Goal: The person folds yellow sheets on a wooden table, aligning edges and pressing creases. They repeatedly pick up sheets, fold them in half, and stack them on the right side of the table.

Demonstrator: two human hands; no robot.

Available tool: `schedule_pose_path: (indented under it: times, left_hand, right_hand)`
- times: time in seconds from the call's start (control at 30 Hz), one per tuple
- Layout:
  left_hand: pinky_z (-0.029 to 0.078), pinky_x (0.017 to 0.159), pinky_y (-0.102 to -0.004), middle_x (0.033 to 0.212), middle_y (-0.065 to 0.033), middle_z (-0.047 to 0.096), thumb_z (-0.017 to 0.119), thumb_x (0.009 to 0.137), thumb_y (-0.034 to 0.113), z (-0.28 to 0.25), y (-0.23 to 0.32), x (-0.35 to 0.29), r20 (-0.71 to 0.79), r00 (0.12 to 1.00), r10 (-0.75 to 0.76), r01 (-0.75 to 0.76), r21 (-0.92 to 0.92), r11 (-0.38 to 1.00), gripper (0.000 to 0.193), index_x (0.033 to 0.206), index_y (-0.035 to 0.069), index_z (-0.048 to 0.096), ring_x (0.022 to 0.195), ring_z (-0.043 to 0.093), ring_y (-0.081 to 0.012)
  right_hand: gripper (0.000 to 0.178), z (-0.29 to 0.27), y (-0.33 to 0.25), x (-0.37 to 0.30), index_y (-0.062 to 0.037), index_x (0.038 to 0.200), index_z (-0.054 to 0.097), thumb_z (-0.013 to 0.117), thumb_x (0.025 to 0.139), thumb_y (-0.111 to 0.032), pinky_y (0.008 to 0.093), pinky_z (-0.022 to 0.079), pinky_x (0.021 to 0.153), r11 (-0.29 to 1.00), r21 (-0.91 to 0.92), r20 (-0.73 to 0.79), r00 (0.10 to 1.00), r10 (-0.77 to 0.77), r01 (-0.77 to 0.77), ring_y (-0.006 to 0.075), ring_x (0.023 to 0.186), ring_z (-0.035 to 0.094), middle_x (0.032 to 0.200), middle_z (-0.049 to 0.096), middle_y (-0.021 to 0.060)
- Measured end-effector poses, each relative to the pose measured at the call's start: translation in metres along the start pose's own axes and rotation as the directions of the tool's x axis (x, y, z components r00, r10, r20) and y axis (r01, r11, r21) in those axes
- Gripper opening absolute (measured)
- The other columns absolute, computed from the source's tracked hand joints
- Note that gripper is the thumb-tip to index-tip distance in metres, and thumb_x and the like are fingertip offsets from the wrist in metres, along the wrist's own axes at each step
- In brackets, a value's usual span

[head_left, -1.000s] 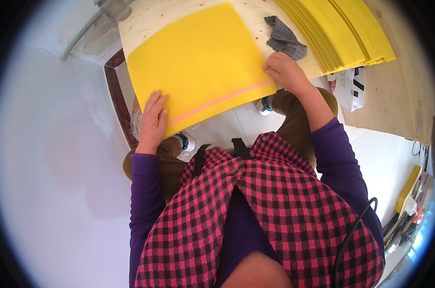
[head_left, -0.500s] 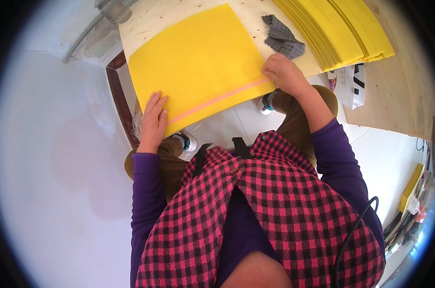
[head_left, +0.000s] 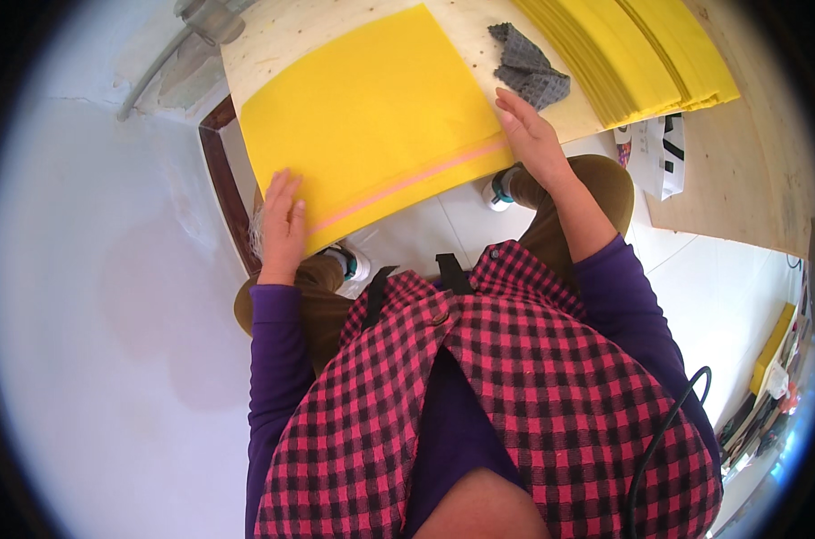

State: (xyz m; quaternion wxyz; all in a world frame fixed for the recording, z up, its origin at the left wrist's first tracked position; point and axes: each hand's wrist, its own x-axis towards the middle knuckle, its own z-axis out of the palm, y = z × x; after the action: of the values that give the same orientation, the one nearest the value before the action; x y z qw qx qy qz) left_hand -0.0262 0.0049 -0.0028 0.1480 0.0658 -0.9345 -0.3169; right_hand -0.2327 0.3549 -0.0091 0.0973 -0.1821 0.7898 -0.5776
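Note:
A large yellow sheet (head_left: 372,108), of felt or a similar flat material, lies on the wooden table with its near edge at the table's front. Along that edge runs a narrow pink strip (head_left: 407,185). My left hand (head_left: 284,232) rests at the sheet's near left corner, fingers stretched out and lightly apart. At the opposite side, my right hand (head_left: 533,142) lies against the right edge near the strip's end, its fingers extended. Neither hand grips anything. A crumpled dark grey cloth (head_left: 528,68) lies just beyond my right hand.
Stacked yellow sheets (head_left: 614,58) fill the back right of the wooden table (head_left: 277,36). Below them hangs a white printed bag (head_left: 652,160). A wooden board (head_left: 740,189) stands at the right. A metal fitting (head_left: 212,20) is by the wall (head_left: 111,269) at the left.
My right hand has opened from a closed hold on the sheet's right edge, its fingers now straight. My left hand has shifted slightly left. The sheet has barely moved.

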Motion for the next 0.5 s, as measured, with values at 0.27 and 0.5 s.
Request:
schedule_pose_path:
  times: [0.27, 0.5]
  left_hand:
    - [0.026, 0.113, -0.0387, 0.143, -0.0156, 0.044, 0.051, 0.093, 0.008, -0.010, -0.014, -0.016, 0.011, 0.998, -0.060, 0.059, 0.013, 0.998, 0.036, 0.128, 0.003, 0.055, 0.138, 0.034, -0.0305]
    - [0.025, 0.114, -0.0378, 0.143, -0.0137, 0.044, 0.051, 0.091, 0.005, -0.007, -0.014, -0.023, 0.039, 0.997, -0.072, 0.072, -0.010, 0.997, 0.035, 0.125, 0.003, 0.057, 0.139, 0.033, -0.0294]
  right_hand:
    - [0.045, 0.011, -0.004, -0.007, -0.0014, 0.138, 0.045, 0.046, 0.101, -0.028, 0.0298, 0.031, 0.108, 0.994, 0.091, 0.042, 0.997, 0.065, -0.069, 0.0198, 0.128, 0.044, 0.135, 0.050, 0.0118]
    - [0.045, 0.012, -0.004, -0.010, -0.0010, 0.137, 0.045, 0.046, 0.101, -0.027, 0.0299, 0.029, 0.109, 0.998, 0.054, 0.052, 0.999, 0.018, -0.021, 0.0205, 0.129, 0.043, 0.136, 0.049, 0.0120]
